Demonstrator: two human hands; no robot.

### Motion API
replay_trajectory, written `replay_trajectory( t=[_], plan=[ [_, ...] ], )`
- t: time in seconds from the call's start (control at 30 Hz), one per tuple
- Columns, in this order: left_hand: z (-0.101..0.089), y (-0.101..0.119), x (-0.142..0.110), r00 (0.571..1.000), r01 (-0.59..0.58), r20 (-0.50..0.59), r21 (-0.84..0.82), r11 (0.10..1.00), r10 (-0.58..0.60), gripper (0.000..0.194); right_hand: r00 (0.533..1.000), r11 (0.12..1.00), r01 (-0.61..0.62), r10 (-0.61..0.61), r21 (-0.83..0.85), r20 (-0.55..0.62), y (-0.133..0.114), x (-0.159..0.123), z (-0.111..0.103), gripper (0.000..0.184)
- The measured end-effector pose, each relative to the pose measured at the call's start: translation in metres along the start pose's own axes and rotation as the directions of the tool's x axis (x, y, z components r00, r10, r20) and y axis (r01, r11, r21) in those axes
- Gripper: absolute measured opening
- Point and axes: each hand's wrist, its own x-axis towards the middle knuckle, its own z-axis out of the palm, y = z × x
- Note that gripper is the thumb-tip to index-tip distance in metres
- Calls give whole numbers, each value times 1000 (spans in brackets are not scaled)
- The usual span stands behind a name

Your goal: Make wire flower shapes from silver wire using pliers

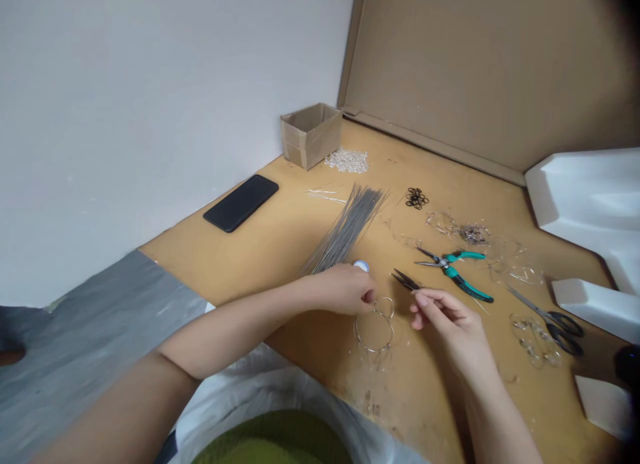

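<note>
My left hand (pixel 347 289) is curled closed at the front end of a bundle of grey wires (pixel 350 227); its fingertips are turned away, hiding whatever they grip. A small blue-and-white round piece (pixel 361 266) shows just behind its knuckles. Thin wire rings (pixel 374 349) lie right below that hand. My right hand (pixel 445 317) pinches thumb against forefinger, and what is between them is too small to make out. Dark pointed tool tips (pixel 406 279) show just beyond those fingers; I cannot tell whether the hand touches them. Green-handled pliers (pixel 453 267) lie open behind the right hand.
Scissors (pixel 550 317) and wire pieces with beads (pixel 535 341) lie at right. Farther back are black rings (pixel 416 198), tangled wire (pixel 473 233), clear beads (pixel 347 161) and a cardboard box (pixel 313 134). A phone (pixel 241 203) lies left; white foam (pixel 590 197) borders the right side.
</note>
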Motion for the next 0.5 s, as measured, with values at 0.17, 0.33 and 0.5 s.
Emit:
replay_trajectory(
  t=[0.17, 0.33, 0.5],
  plan=[
    [4, -1, 2, 1000, -25, -12, 3, 1000, 25, 17, 999, 999, 13, -14, -30, -30, 0, -2, -2, 24],
    [2, 0, 4, 998, -39, -51, -31, 999, 38, 25, 998, 998, 22, -25, -58, -55, 0, -4, -3, 22],
    [-4, 5, 4, 989, -31, -147, -193, 981, 2, 28, 988, 996, 48, -37, 75, -152, 2, -4, 0, 20]
  ],
)
